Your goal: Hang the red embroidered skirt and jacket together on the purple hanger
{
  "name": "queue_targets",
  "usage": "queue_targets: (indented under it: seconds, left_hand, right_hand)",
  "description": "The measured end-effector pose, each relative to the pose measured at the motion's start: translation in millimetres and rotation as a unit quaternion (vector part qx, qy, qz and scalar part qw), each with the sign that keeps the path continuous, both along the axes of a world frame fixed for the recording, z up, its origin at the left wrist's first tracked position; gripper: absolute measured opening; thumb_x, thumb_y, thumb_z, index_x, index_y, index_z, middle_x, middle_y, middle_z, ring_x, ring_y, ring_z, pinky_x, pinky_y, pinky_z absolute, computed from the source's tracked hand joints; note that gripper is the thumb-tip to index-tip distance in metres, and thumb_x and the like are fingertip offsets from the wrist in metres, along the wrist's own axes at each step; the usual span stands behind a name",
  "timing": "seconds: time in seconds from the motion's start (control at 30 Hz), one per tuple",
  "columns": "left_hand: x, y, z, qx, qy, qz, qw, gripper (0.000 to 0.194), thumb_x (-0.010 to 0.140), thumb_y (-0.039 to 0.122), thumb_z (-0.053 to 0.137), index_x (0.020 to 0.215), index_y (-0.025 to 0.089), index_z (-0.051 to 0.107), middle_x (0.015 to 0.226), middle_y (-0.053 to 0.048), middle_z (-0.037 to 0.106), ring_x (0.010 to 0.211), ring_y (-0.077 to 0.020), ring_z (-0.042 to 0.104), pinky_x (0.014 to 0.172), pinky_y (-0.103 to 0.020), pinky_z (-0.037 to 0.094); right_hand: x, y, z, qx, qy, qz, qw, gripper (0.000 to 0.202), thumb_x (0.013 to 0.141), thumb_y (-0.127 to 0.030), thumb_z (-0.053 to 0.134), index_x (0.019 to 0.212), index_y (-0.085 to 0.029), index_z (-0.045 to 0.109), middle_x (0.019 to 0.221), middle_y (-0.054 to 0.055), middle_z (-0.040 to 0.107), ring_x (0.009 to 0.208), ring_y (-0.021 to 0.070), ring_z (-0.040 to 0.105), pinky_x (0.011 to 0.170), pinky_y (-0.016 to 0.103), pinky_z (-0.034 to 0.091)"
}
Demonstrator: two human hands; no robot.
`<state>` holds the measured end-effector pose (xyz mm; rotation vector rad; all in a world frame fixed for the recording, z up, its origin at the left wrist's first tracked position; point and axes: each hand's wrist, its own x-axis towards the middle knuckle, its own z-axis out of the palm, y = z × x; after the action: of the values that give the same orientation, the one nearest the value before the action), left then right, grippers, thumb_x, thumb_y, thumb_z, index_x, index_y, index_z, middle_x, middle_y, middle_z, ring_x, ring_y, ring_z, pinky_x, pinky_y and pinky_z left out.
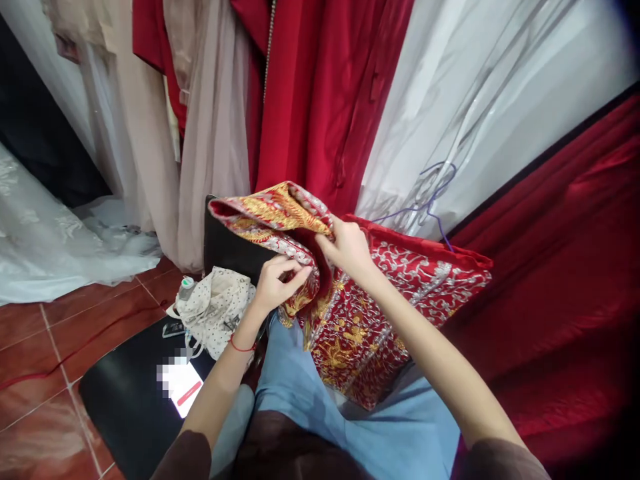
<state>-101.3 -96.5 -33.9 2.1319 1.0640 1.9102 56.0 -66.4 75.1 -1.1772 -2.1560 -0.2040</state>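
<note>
A red garment (365,327) with dense gold and silver embroidery lies across my lap. Its upper left part is folded back and lifted, so the red lining shows inside the fold. My right hand (349,250) is closed on the fold's right edge, thumb on the near side. Lower and to the left, my left hand (283,281) has its curled fingers around the silver-trimmed edge; the fingertips are partly hidden behind the cloth. A purple wire hanger (431,200) sticks out of the garment's far edge.
On the left, a black chair seat (125,393) holds a lit phone (185,387), a dotted cloth bag (217,307) and a bottle (187,288). Long red (320,87), beige and white gowns hang in front. Red drapery (565,267) fills the right side. The floor (40,420) is red tile.
</note>
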Motion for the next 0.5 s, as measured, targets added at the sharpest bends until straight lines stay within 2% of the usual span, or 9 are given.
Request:
queue_targets:
  seconds: [0.07, 0.1, 0.13, 0.17, 0.23, 0.3, 0.37, 0.43, 0.5]
  left_hand:
    - [3, 3, 0.5, 0.011, -0.082, 0.035, 0.996, 0.032, 0.087, 0.035, 0.067, 0.062, 0.019, 0.056, 0.062, 0.002, 0.057, 0.058, -0.0107, 0.052, 0.062, -0.025, 0.045]
    - [3, 7, -1.6, 0.023, -0.131, 0.06, 0.989, 0.028, 0.084, 0.036, 0.071, 0.068, 0.019, 0.057, 0.067, 0.002, 0.058, 0.062, -0.0107, 0.054, 0.062, -0.024, 0.045]
    - [2, 13, -5.0, 0.034, -0.173, 0.079, 0.981, 0.026, 0.078, 0.037, 0.077, 0.077, 0.019, 0.058, 0.077, 0.001, 0.06, 0.071, -0.012, 0.058, 0.066, -0.024, 0.048]
    - [1, 19, -9.6, 0.039, -0.202, 0.085, 0.975, 0.035, 0.071, 0.038, 0.083, 0.089, 0.02, 0.059, 0.091, -0.002, 0.063, 0.084, -0.0144, 0.062, 0.073, -0.025, 0.051]
    - [1, 32, -20.7, 0.008, -0.213, 0.033, 0.977, 0.07, 0.058, 0.041, 0.09, 0.115, 0.021, 0.055, 0.116, -0.008, 0.062, 0.108, -0.0205, 0.062, 0.09, -0.031, 0.053]
    - [5, 41, -32.6, -0.068, -0.194, -0.063, 0.977, 0.089, 0.053, 0.046, 0.091, 0.127, 0.02, 0.049, 0.126, -0.012, 0.061, 0.115, -0.0245, 0.062, 0.099, -0.038, 0.052]
    - [15, 45, -43.0, -0.152, -0.168, -0.133, 0.965, 0.083, 0.054, 0.051, 0.089, 0.122, 0.017, 0.055, 0.119, -0.013, 0.068, 0.108, -0.0263, 0.067, 0.098, -0.041, 0.054]
    - [28, 45, -50.4, -0.216, -0.124, -0.165, 0.955, 0.065, 0.057, 0.053, 0.087, 0.106, 0.016, 0.065, 0.105, -0.012, 0.074, 0.097, -0.0273, 0.071, 0.093, -0.043, 0.056]
    - [41, 44, -55.0, -0.247, -0.064, -0.179, 0.95, 0.047, 0.065, 0.051, 0.082, 0.093, 0.016, 0.07, 0.094, -0.011, 0.076, 0.089, -0.0272, 0.072, 0.088, -0.041, 0.058]
  right_hand:
    - [30, 10, 0.0, -0.019, 0.061, 0.027, 0.998, 0.015, 0.085, -0.029, 0.051, 0.082, -0.017, 0.061, 0.069, 0.003, 0.061, 0.064, 0.0183, 0.055, 0.064, 0.03, 0.042]
    - [45, 14, -1.5, -0.029, 0.087, 0.052, 0.994, 0.016, 0.086, -0.03, 0.051, 0.078, -0.018, 0.059, 0.068, 0.001, 0.059, 0.063, 0.0172, 0.053, 0.063, 0.029, 0.042]
    - [59, 16, -3.9, -0.04, 0.107, 0.081, 0.99, 0.019, 0.087, -0.032, 0.051, 0.076, -0.018, 0.057, 0.068, 0.001, 0.059, 0.063, 0.0165, 0.052, 0.063, 0.029, 0.042]
    - [71, 17, -7.0, -0.052, 0.118, 0.114, 0.985, 0.021, 0.089, -0.034, 0.051, 0.076, -0.019, 0.057, 0.07, 0.0, 0.059, 0.063, 0.0161, 0.053, 0.063, 0.029, 0.043]
    - [86, 14, -16.1, -0.086, 0.113, 0.178, 0.974, 0.026, 0.092, -0.04, 0.052, 0.08, -0.018, 0.059, 0.074, 0.0, 0.062, 0.066, 0.0163, 0.055, 0.064, 0.029, 0.045]
    - [90, 7, -30.3, -0.128, 0.071, 0.223, 0.964, 0.029, 0.095, -0.043, 0.051, 0.087, -0.018, 0.062, 0.081, 0.001, 0.065, 0.071, 0.0171, 0.059, 0.068, 0.03, 0.049]
    - [84, 0, -50.2, -0.163, -0.013, 0.233, 0.959, 0.028, 0.098, -0.04, 0.049, 0.094, -0.017, 0.064, 0.087, 0.003, 0.068, 0.076, 0.0174, 0.061, 0.073, 0.03, 0.051]
    - [77, -5, -73.4, -0.184, -0.106, 0.214, 0.954, 0.025, 0.099, -0.035, 0.05, 0.094, -0.016, 0.064, 0.088, 0.005, 0.069, 0.076, 0.0168, 0.062, 0.076, 0.03, 0.051]
    - [74, -5, -94.6, -0.195, -0.144, 0.189, 0.951, 0.024, 0.099, -0.032, 0.051, 0.086, -0.016, 0.064, 0.08, 0.004, 0.067, 0.069, 0.0151, 0.059, 0.072, 0.029, 0.05]
